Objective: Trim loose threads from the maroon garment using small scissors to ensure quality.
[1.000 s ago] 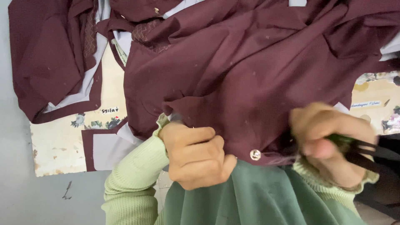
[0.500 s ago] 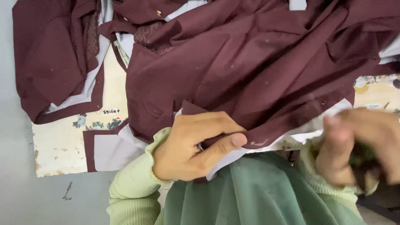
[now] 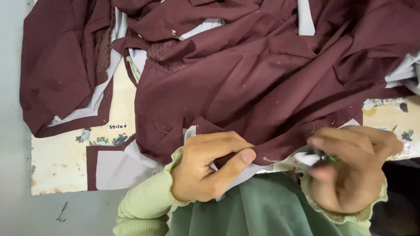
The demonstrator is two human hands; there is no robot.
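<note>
A large maroon garment [image 3: 245, 83] with pale grey lining lies crumpled over a floral table cover. My left hand [image 3: 208, 168] pinches its near hem, thumb on top, folding the edge so the grey lining shows. My right hand [image 3: 348, 168] is blurred at the hem to the right, fingers curled around a small dark tool [image 3: 324, 156] that I cannot identify. Both wrists wear light green knit cuffs. A dark green cloth [image 3: 258, 209] covers my lap below the hands.
The cream floral cover [image 3: 65, 161] shows at the left and far right under the garment. A maroon-edged grey panel [image 3: 113, 168] lies beside my left sleeve. A grey surface [image 3: 13, 131] runs along the left edge and bottom left.
My left hand turned the hem over, exposing the grey lining and hiding the button seen earlier. My right hand shifted at the hem and is now blurred with motion.
</note>
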